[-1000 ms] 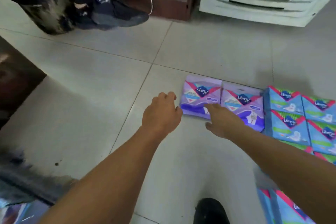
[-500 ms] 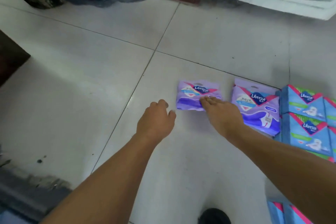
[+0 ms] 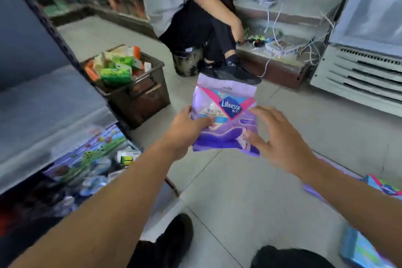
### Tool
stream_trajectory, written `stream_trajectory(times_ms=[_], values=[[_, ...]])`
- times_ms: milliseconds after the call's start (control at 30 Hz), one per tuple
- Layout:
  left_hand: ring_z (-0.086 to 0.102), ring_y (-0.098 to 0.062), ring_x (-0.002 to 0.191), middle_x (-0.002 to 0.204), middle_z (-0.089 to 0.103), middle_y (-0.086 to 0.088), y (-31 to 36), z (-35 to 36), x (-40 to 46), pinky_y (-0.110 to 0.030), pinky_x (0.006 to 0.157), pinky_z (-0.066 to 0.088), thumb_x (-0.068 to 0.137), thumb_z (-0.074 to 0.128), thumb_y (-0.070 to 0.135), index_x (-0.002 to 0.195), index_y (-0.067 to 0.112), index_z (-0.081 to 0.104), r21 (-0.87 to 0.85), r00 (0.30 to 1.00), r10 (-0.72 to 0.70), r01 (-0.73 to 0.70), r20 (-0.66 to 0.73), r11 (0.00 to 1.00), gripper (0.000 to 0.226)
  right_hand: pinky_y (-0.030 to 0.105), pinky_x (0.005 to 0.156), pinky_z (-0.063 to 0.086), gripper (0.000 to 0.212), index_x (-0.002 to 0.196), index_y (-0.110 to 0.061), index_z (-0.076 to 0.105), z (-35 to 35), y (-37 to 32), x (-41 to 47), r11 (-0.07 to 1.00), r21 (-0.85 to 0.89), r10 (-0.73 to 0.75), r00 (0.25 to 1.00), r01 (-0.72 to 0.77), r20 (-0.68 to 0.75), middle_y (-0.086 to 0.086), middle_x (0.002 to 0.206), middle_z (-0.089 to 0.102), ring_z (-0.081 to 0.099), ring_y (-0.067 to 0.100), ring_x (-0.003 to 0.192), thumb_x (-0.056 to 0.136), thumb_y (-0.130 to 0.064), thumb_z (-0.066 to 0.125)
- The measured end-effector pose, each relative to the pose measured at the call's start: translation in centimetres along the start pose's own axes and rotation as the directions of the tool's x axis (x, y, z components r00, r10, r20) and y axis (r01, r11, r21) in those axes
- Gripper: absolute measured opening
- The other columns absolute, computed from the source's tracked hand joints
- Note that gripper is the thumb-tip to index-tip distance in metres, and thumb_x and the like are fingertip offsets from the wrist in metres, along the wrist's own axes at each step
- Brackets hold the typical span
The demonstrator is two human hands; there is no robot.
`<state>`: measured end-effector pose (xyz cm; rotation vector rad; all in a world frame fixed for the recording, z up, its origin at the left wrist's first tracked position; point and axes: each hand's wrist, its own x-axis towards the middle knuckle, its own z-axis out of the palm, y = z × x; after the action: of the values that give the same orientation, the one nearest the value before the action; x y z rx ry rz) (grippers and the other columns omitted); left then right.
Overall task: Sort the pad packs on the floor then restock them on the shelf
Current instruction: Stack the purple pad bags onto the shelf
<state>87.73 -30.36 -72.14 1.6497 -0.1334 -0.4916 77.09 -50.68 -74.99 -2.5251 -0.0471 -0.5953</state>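
A purple Libresse pad pack (image 3: pixel 226 113) is lifted upright off the floor in the middle of the view. My left hand (image 3: pixel 187 130) pinches its left edge, thumb across the front. My right hand (image 3: pixel 280 139) is at the pack's right edge with fingers spread and fairly straight, touching or just off it. At the right edge, more pad packs lie on the floor: a purple one (image 3: pixel 313 191) mostly behind my right forearm, and blue ones (image 3: pixel 382 187). The grey shelf (image 3: pixel 43 115) stands at the left.
A dark crate (image 3: pixel 139 95) full of green and orange packets stands on the floor beyond the shelf. A seated person (image 3: pixel 195 19) in dark trousers is straight ahead. A white cooler (image 3: pixel 359 76) stands at the right. Colourful packs (image 3: pixel 87 159) lie under the shelf board.
The purple pack has come off the floor and is now held up in my hands. The view has swung up and to the left, bringing the shelf, crate and seated person into sight.
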Motion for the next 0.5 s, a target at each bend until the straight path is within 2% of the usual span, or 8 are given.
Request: stream_trajectory(times_ms=[33,100,133,167,233,333,400,500], values=[[0.07,-0.032,0.094,0.106,0.072,-0.015,1.6,-2.0,-2.3,-0.044,0.086,0.057,0.071,0.081,0.016,0.114,0.0,0.059,-0.015,0.997,0.067,-0.068,-0.031,0.998,0.051,0.031,0.1,0.041,0.062,0.138,-0.014,0.044,-0.9,-2.7,1.1,0.979,0.173,0.11,0.994,-0.108,0.0,0.003,0.133,0.052,0.052,0.017,0.117,0.089,-0.049,0.06],[0.07,-0.028,0.094,0.106,0.072,-0.013,4.2,-5.6,-6.9,-0.041,0.086,0.057,0.079,0.077,0.011,0.115,0.002,0.058,-0.048,0.982,0.175,-0.179,-0.074,0.983,0.041,0.031,0.097,0.044,0.081,0.147,-0.017,0.026,-2.1,-8.3,3.1,0.791,0.546,0.255,0.96,-0.277,0.118,-0.004,0.136,0.048,0.057,0.009,0.11,0.085,-0.048,0.067],[0.07,-0.028,0.095,0.108,0.072,-0.013,5.4,-7.3,-9.1,-0.041,0.086,0.057,0.084,0.073,0.01,0.116,0.003,0.057,-0.065,0.974,0.212,-0.218,-0.084,0.974,0.037,0.032,0.097,0.046,0.084,0.148,-0.018,0.023,-2.3,-11.2,3.8,0.671,0.671,0.256,0.948,-0.316,0.191,-0.006,0.136,0.051,0.06,0.005,0.107,0.083,-0.046,0.068],[0.07,-0.028,0.096,0.109,0.072,-0.013,6.6,-9.0,-11.4,-0.042,0.087,0.056,0.085,0.071,0.012,0.117,0.004,0.057,-0.073,0.964,0.248,-0.256,-0.097,0.964,0.036,0.034,0.098,0.048,0.083,0.147,-0.019,0.027,-2.3,-14.0,4.3,0.613,0.726,0.217,0.95,-0.312,0.225,-0.006,0.134,0.055,0.061,0.005,0.107,0.081,-0.045,0.07],[0.069,-0.028,0.097,0.111,0.071,-0.013,8.3,-12.3,-15.8,-0.042,0.088,0.056,0.085,0.07,0.018,0.118,0.006,0.058,-0.087,0.94,0.315,-0.327,-0.128,0.941,0.038,0.039,0.098,0.051,0.068,0.137,-0.019,0.039,-1.8,-19.5,4.8,0.57,0.774,0.141,0.961,-0.274,0.236,-0.005,0.126,0.063,0.065,0.009,0.108,0.08,-0.034,0.075],[0.069,-0.029,0.097,0.11,0.071,-0.013,9.3,-17.8,-21.7,-0.042,0.088,0.056,0.085,0.068,0.023,0.117,0.005,0.059,-0.075,0.902,0.36,-0.386,-0.238,0.919,0.038,0.037,0.092,0.055,0.05,0.127,-0.016,0.047,-0.4,-27.2,5.2,0.51,0.827,0.034,0.966,-0.237,0.255,-0.004,0.116,0.069,0.069,0.009,0.101,0.085,-0.012,0.073],[0.069,-0.031,0.098,0.109,0.072,-0.014,9.1,-21.9,-25.3,-0.045,0.088,0.056,0.087,0.07,0.021,0.116,0.004,0.058,-0.041,0.861,0.358,-0.398,-0.362,0.916,0.036,0.04,0.093,0.055,0.053,0.126,-0.018,0.048,1.2,-31.9,5.5,0.532,0.821,-0.033,0.964,-0.207,0.264,-0.005,0.116,0.069,0.069,0.01,0.102,0.082,-0.014,0.076],[0.07,-0.028,0.098,0.106,0.072,-0.009,7.9,-28.1,-30.4,-0.048,0.091,0.055,0.087,0.072,0.024,0.111,0.01,0.058,0.052,0.767,0.336,-0.369,-0.547,0.928,0.03,0.043,0.096,0.052,0.065,0.126,-0.023,0.047,4.2,-39.3,5.5,0.604,0.785,-0.142,0.95,-0.138,0.277,-0.009,0.119,0.066,0.066,0.01,0.106,0.072,-0.033,0.083]])
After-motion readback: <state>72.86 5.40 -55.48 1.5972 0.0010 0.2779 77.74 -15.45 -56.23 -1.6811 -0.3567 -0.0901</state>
